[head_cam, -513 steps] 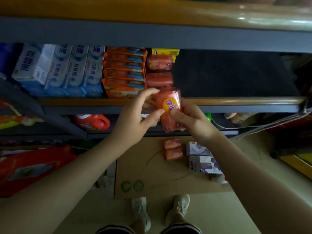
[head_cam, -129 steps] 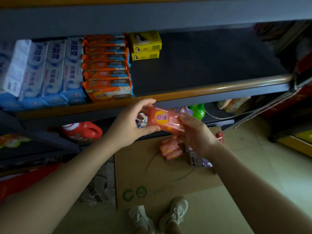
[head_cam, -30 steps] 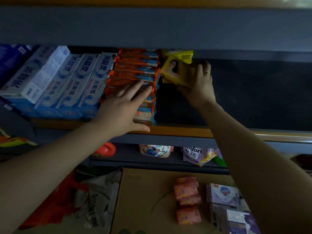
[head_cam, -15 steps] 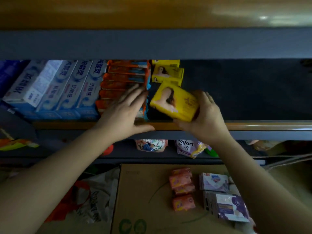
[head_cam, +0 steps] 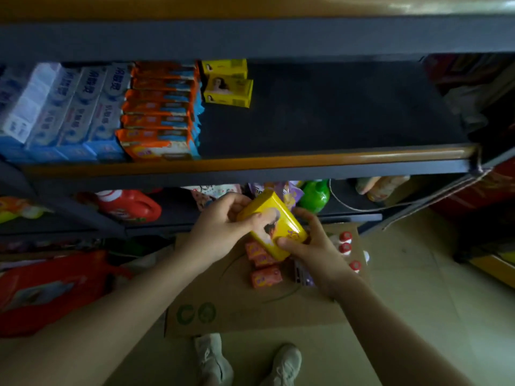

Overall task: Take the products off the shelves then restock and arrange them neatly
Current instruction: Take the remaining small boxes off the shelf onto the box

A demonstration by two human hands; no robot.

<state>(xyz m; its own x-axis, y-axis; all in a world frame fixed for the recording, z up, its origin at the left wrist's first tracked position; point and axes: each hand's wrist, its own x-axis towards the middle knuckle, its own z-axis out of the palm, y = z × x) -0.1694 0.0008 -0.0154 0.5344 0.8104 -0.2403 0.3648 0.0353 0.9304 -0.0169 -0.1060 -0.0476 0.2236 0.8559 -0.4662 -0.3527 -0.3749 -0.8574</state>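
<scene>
Both hands hold a yellow soap box [head_cam: 274, 218] in front of the lower shelf, above the cardboard on the floor. My left hand [head_cam: 220, 227] grips its left end, thumb on the top face. My right hand [head_cam: 312, 246] grips its lower right end. On the dark shelf [head_cam: 334, 157], two more yellow soap boxes [head_cam: 227, 87] lie at the back beside a row of orange packs [head_cam: 161, 112]. White and blue toothpaste boxes [head_cam: 64, 107] fill the left. Pink soap bars [head_cam: 264, 267] lie on the cardboard sheet [head_cam: 223, 302].
The lower shelf holds a red detergent bottle [head_cam: 128, 206], a green bottle [head_cam: 315, 195] and soft refill bags. A red bag [head_cam: 50, 288] sits at the lower left. Small red-capped bottles [head_cam: 345, 247] stand on the cardboard. My shoes [head_cam: 245, 360] are at the bottom.
The yellow soap box came off the shelf and down below its edge. My left hand left the orange packs and joined the right on the box.
</scene>
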